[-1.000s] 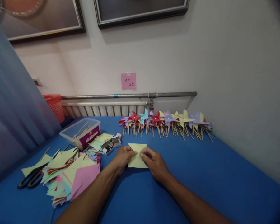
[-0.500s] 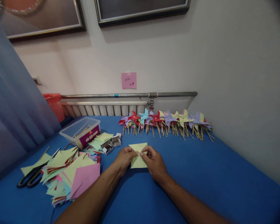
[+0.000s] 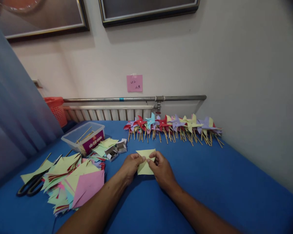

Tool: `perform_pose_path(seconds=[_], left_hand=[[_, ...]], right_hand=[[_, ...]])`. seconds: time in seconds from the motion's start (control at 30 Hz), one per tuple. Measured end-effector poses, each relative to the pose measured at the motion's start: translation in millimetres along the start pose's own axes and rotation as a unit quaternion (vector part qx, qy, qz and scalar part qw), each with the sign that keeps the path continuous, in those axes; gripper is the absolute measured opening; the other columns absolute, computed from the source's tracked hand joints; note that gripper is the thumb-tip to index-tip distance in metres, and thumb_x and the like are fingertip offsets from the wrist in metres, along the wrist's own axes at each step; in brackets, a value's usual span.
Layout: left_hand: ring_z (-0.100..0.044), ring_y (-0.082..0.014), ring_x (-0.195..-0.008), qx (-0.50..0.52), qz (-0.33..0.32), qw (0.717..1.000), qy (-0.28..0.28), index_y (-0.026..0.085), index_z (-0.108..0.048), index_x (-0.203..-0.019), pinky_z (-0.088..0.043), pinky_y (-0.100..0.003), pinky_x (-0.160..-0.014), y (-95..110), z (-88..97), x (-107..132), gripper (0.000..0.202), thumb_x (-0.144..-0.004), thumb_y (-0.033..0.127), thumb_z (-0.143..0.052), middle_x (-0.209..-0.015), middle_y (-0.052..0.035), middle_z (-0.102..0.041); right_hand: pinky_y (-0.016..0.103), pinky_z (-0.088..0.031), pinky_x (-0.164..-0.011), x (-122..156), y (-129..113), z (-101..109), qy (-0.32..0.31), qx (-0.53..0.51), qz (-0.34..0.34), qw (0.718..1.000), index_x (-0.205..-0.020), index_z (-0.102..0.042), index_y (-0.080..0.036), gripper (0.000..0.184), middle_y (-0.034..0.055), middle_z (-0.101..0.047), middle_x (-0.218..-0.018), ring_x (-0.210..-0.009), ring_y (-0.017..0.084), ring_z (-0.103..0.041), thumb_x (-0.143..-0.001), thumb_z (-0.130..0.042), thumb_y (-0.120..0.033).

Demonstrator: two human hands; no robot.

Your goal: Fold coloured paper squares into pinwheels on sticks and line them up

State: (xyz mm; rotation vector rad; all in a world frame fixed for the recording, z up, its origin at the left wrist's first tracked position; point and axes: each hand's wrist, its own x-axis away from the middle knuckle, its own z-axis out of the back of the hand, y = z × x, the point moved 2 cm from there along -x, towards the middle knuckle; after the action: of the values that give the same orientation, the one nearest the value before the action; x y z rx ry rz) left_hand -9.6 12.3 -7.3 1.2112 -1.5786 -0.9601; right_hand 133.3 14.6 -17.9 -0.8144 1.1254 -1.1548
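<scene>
A pale yellow square of paper (image 3: 146, 169) is held just above the blue table, between my two hands. My left hand (image 3: 132, 165) pinches its left side, the thumb lying near the middle of the sheet. On the other side my right hand (image 3: 160, 167) is closed on the right edge, thumb and forefinger close to the centre. Slits seem to run inward from the corners, though my fingers cover part of them. Two small open boxes (image 3: 111, 154) stand beyond my left hand, one with small dark metal pieces inside.
A pile of coloured cut paper (image 3: 89, 188) lies at the left beside black-handled scissors (image 3: 34, 185). Behind it stands a clear plastic tub (image 3: 74, 139) with wooden sticks. Finished paper pinwheels (image 3: 175, 123) on sticks line the table's back edge by the wall.
The yellow paper has shifted very slightly to the right between my fingers. Both hands keep their pinch, and the view has moved a little.
</scene>
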Motion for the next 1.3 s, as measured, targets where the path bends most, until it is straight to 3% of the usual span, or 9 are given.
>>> perform_pose_path(seconds=[0.13,0.6,0.7,0.8,0.9,1.03,1.17,1.3], left_hand=[[-0.048,-0.0102,-0.048,0.004,0.004,1.000,-0.008,0.018,-0.055,-0.063,-0.034,-0.025,-0.051,2,-0.5,2,0.040,-0.058,0.047,-0.083,-0.055,0.0023,-0.058],[-0.050,-0.0127,-0.049,-0.092,-0.006,0.995,0.038,0.021,-0.057,-0.060,-0.036,-0.026,-0.052,3,1.4,1,0.019,-0.063,0.029,-0.074,-0.054,0.0021,-0.059],[-0.048,-0.0126,-0.047,-0.122,-0.010,0.991,0.059,0.022,-0.056,-0.060,-0.034,-0.025,-0.050,3,3.4,-1,0.018,-0.067,0.026,-0.072,-0.053,0.0022,-0.057],[-0.047,-0.0127,-0.046,-0.111,-0.014,0.991,0.074,0.022,-0.055,-0.061,-0.035,-0.025,-0.051,4,7.4,-5,0.016,-0.071,0.024,-0.068,-0.051,0.0026,-0.055],[-0.047,-0.0130,-0.047,-0.091,-0.015,0.992,0.091,0.022,-0.054,-0.062,-0.036,-0.025,-0.052,8,11.7,-7,0.016,-0.073,0.022,-0.065,-0.052,0.0021,-0.055],[-0.050,-0.0143,-0.051,-0.085,-0.016,0.989,0.123,0.023,-0.053,-0.062,-0.038,-0.025,-0.055,11,13.8,-6,0.018,-0.074,0.024,-0.066,-0.053,0.0013,-0.055],[-0.046,-0.0124,-0.049,-0.063,-0.036,0.989,0.128,0.022,-0.052,-0.060,-0.034,-0.025,-0.053,11,10.0,-2,0.023,-0.070,0.027,-0.072,-0.053,0.0024,-0.053],[-0.046,-0.0113,-0.049,-0.011,-0.045,0.993,0.111,0.021,-0.054,-0.060,-0.035,-0.024,-0.052,6,4.1,-1,0.022,-0.064,0.027,-0.075,-0.054,0.0033,-0.056]], right_hand=[[0.025,-0.034,-0.052,1,-2,1,-0.004,-0.009,-0.001,1.000,-0.088,-0.055,-0.024,0.014,-0.0074,-0.047,-0.059,-0.054,0.014,-0.044,-0.081,-0.059,-0.036],[0.025,-0.032,-0.051,3,-4,1,-0.016,0.004,0.011,1.000,-0.090,-0.058,-0.024,0.012,-0.0082,-0.044,-0.058,-0.054,0.014,-0.044,-0.084,-0.059,-0.035],[0.025,-0.035,-0.052,5,-5,1,-0.041,-0.010,0.012,0.999,-0.100,-0.061,-0.023,0.019,-0.0071,-0.047,-0.061,-0.056,0.014,-0.047,-0.087,-0.057,-0.037],[0.026,-0.043,-0.060,8,-8,0,-0.078,-0.040,0.031,0.996,-0.122,-0.060,-0.024,0.034,-0.0035,-0.057,-0.075,-0.065,0.015,-0.056,-0.091,-0.055,-0.035],[0.031,-0.050,-0.077,12,-11,-1,-0.113,-0.025,0.043,0.992,-0.141,-0.051,-0.028,0.055,0.0036,-0.065,-0.104,-0.084,0.017,-0.065,-0.087,-0.060,-0.029],[0.039,-0.050,-0.092,16,-14,-1,-0.134,0.012,0.051,0.990,-0.152,-0.038,-0.033,0.078,0.0091,-0.061,-0.130,-0.094,0.019,-0.067,-0.080,-0.066,-0.018],[0.038,-0.050,-0.094,16,-17,-1,-0.130,0.039,0.101,0.986,-0.126,-0.059,-0.027,0.052,0.0066,-0.062,-0.124,-0.105,0.022,-0.064,-0.076,-0.068,-0.015],[0.037,-0.048,-0.096,16,-20,0,-0.104,0.066,0.129,0.984,-0.097,-0.065,-0.025,0.017,0.0056,-0.057,-0.125,-0.108,0.022,-0.061,-0.081,-0.067,-0.020]])
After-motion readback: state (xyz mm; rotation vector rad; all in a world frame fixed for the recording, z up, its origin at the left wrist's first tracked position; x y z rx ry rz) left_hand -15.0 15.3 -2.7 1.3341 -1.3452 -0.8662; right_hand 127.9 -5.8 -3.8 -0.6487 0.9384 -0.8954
